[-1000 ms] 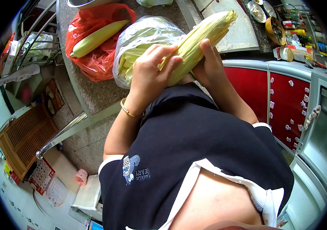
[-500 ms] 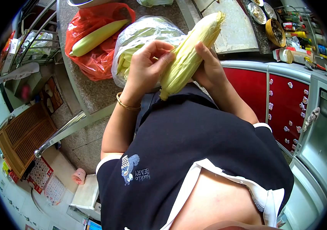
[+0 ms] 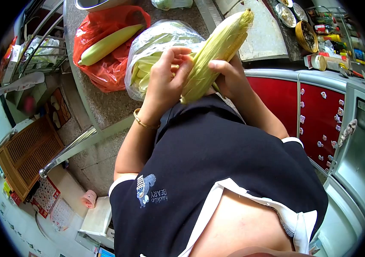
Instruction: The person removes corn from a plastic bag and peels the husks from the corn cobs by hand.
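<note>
An ear of corn in its pale green husk (image 3: pixel 214 53) is held at a slant, silk end up and to the right. My right hand (image 3: pixel 235 77) is wrapped round its right side, thumb on the husk. At its left edge my left hand (image 3: pixel 170 73) is pinched, fingertips touching the husk; what it grips there is too small to make out. Left of that hand stands a clear plastic bag (image 3: pixel 165 32) with husk leaves inside. Another ear in its husk (image 3: pixel 109 44) lies on a red plastic bag (image 3: pixel 105 79).
The bags rest on a speckled stone counter (image 3: pixel 109 109). A metal bowl (image 3: pixel 97 4) stands at the top edge. Plates, a woven basket (image 3: pixel 306 36) and bottles are at the upper right, above red cabinet doors (image 3: pixel 319 115). A metal rack is at the left.
The ear has been turned about its length, and some yellow kernels show at its right side again. My right thumb has shifted down and left along the husk.
</note>
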Motion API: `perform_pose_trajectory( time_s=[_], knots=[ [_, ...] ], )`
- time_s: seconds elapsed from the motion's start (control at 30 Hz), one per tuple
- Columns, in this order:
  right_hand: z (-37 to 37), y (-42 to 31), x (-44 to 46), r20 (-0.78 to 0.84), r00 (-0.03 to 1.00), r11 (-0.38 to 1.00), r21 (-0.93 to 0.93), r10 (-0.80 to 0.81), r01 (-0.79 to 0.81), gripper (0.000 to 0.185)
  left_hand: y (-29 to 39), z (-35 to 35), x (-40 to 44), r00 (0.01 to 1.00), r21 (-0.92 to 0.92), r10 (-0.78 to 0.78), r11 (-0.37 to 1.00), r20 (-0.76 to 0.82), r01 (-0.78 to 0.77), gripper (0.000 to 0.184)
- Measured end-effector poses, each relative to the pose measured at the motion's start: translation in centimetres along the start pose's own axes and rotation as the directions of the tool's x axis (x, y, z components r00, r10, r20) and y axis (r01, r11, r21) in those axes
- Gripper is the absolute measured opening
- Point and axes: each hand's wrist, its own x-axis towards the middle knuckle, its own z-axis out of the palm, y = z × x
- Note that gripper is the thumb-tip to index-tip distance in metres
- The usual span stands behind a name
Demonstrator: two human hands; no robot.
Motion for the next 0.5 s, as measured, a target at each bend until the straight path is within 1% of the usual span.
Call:
perform_pose_trajectory(
  time_s=[0.03, 0.07, 0.13, 0.17, 0.2, 0.27, 0.3, 0.33, 0.4, 0.43, 0.47, 0.5],
  knots=[
    [0.1, 0.2, 0.0, -0.03, 0.999, 0.997, -0.071, -0.025, 0.023, 0.046, 0.3, -0.3, 0.2, 0.998, 0.006, 0.056, 0.998, 0.019, -0.056, 0.02],
    [-0.1, 0.2, -0.1, -0.033, 0.999, 0.997, -0.069, -0.027, 0.025, 0.046, 0.8, -0.4, 0.4, 0.995, 0.035, 0.096, 0.995, 0.004, -0.096, 0.017],
    [-0.5, 0.3, -0.1, 0.018, 0.998, 0.947, -0.316, -0.054, 0.057, 0.043, 2.5, -0.3, 1.4, 0.945, 0.08, 0.316, 0.947, -0.082, -0.31, 0.013],
    [-0.8, 0.7, 0.0, 0.037, 0.998, 0.951, -0.301, -0.059, 0.067, 0.043, 3.5, -0.4, 1.8, 0.914, 0.161, 0.396, 0.911, -0.093, -0.379, 0.012],
    [-0.6, 0.6, -0.2, 0.041, 0.997, 0.951, -0.302, -0.058, 0.068, 0.043, 4.1, -0.4, 2.1, 0.913, 0.164, 0.397, 0.911, -0.096, -0.379, 0.012],
    [-0.3, 0.1, -0.9, 0.077, 0.996, 0.865, -0.495, -0.052, 0.084, 0.046, 4.8, -0.4, 2.5, 0.891, 0.207, 0.448, 0.881, -0.074, -0.425, 0.011],
    [-0.4, -0.1, -1.1, 0.111, 0.993, 0.83, -0.549, -0.037, 0.092, 0.046, 4.9, -0.6, 2.7, 0.883, 0.265, 0.468, 0.856, -0.032, -0.444, 0.01],
    [-0.3, -0.2, -1.3, 0.11, 0.993, 0.831, -0.549, -0.037, 0.092, 0.046, 5.1, -0.7, 2.6, 0.884, 0.264, 0.467, 0.856, -0.031, -0.443, 0.01],
    [-0.2, -0.4, -1.6, 0.18, 0.981, 0.848, -0.506, -0.072, 0.155, 0.048, 6.0, -1.1, 2.0, 0.924, 0.372, 0.366, 0.847, 0.11, -0.38, 0.012],
    [-0.5, -0.4, -1.6, 0.237, 0.968, 0.822, -0.534, -0.081, 0.199, 0.053, 7.1, -1.4, 1.6, 0.938, 0.412, 0.308, 0.843, 0.157, -0.346, 0.014],
    [-0.6, -0.3, -1.6, 0.234, 0.969, 0.821, -0.535, -0.083, 0.2, 0.053, 7.4, -1.5, 1.2, 0.937, 0.41, 0.309, 0.843, 0.16, -0.348, 0.014],
    [-0.7, -0.2, -1.6, 0.275, 0.958, 0.811, -0.539, -0.086, 0.228, 0.055, 7.6, -1.6, 1.0, 0.934, 0.421, 0.305, 0.834, 0.187, -0.356, 0.014]
  ],
)
